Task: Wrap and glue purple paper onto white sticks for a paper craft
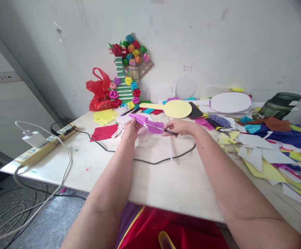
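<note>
Purple crepe paper stretches between my hands over the table. My left hand pinches its left end. In my right hand is a pair of scissors with black handles; the blades point left and lie along the paper. Whether the blades are cutting I cannot tell. Several white strips lie beside my left hand, partly hidden by it. A red paper sheet rests to the left. Below my right hand is a translucent stick.
A power strip with a white charger sits at the left edge, its black cable crossing the table. At the back stand a flower craft and red bag; a yellow paddle-shaped card lies nearby. Paper scraps cover the right.
</note>
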`<state>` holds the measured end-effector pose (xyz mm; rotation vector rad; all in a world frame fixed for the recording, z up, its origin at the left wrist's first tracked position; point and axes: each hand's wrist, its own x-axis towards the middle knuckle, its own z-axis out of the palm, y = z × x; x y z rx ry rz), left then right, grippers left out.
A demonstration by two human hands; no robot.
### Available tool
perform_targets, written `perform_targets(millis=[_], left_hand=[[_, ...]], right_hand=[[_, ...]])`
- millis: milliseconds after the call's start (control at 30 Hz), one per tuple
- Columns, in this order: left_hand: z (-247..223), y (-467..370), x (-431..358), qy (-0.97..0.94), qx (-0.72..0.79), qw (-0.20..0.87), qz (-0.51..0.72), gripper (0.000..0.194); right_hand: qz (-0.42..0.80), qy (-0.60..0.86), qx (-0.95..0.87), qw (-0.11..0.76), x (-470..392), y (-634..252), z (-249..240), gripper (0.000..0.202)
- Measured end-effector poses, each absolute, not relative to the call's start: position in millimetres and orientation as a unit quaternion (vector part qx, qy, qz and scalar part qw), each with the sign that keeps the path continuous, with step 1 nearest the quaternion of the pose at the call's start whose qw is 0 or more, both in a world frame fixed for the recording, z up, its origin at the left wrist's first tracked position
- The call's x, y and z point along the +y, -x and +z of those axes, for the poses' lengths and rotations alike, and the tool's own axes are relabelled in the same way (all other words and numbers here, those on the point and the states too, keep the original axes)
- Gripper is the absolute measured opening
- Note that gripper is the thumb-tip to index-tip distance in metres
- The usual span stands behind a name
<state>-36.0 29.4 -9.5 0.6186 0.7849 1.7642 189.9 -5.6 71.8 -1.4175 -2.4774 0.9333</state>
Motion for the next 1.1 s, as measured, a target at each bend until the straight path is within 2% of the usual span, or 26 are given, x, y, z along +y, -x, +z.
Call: perform_targets(millis=[567, 1100], left_hand=[[-6, 28, 27, -0.229, 0.315, 0.563, 0.729, 0.008], [0, 24, 23, -0.189, 0.287, 0.568, 0.748, 0.007]], right_hand=[[0.447, 0.429, -0.764, 0.179, -5, -170, 47, 0.044], [0.504, 0.377, -0.748, 0.212, -3, -170, 39, 0.040]])
